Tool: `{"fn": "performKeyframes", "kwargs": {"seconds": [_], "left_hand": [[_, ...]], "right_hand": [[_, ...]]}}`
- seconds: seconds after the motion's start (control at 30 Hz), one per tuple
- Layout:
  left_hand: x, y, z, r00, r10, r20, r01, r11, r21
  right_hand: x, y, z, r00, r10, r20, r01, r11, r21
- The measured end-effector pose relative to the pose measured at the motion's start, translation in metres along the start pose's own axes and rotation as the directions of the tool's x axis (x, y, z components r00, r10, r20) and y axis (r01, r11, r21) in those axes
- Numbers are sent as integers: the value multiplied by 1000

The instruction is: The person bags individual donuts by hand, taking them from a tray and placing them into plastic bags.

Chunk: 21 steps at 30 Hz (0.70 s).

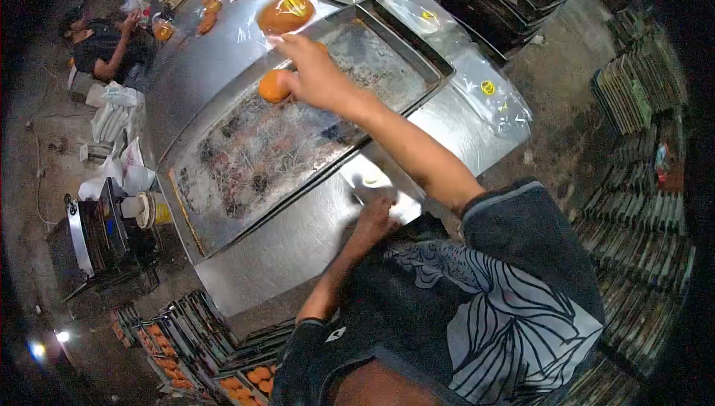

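My right hand (316,71) is over the large metal baking tray (223,235), its fingers closed round a round orange-brown bun (273,87). A sliver of a second bun (322,47) shows behind that hand. Closer to my body, my left hand (378,215) grips a clear plastic bag (366,175) with a small yellow mark, at the near edge of the metal table; its fingers are partly blurred. The tray's surface is greyish and stained. Past its far side lies a clear bag (287,11) with brown buns inside and a yellow label.
Loose buns (211,11) lie on the metal table's (194,71) far left. Flat clear bags with yellow labels (477,82) lie along its right side. A seated person (104,49) holds a bag at upper left. Stacked trays (640,220) stand at right; trays of buns (242,384) are below.
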<state>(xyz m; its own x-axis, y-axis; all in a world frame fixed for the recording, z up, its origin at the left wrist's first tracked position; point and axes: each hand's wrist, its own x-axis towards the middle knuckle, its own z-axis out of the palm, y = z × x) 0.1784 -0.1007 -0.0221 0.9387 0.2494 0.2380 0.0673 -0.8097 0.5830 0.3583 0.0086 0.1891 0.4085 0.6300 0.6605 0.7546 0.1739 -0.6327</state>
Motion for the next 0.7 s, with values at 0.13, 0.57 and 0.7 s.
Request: {"fn": "performKeyframes", "kwargs": {"seconds": [0.13,0.57,0.7], "left_hand": [[-3,-49,21,912,-199,359,374,764,-526],[44,29,-40,806,-501,315,590,636,-497],[56,41,-61,862,-499,-94,359,730,-581]], "right_hand": [[-105,15,-27,683,188,706,-467,855,225],[-249,-7,-90,624,636,454,-612,759,-222],[-238,0,-71,617,679,398,-705,702,-104]]}}
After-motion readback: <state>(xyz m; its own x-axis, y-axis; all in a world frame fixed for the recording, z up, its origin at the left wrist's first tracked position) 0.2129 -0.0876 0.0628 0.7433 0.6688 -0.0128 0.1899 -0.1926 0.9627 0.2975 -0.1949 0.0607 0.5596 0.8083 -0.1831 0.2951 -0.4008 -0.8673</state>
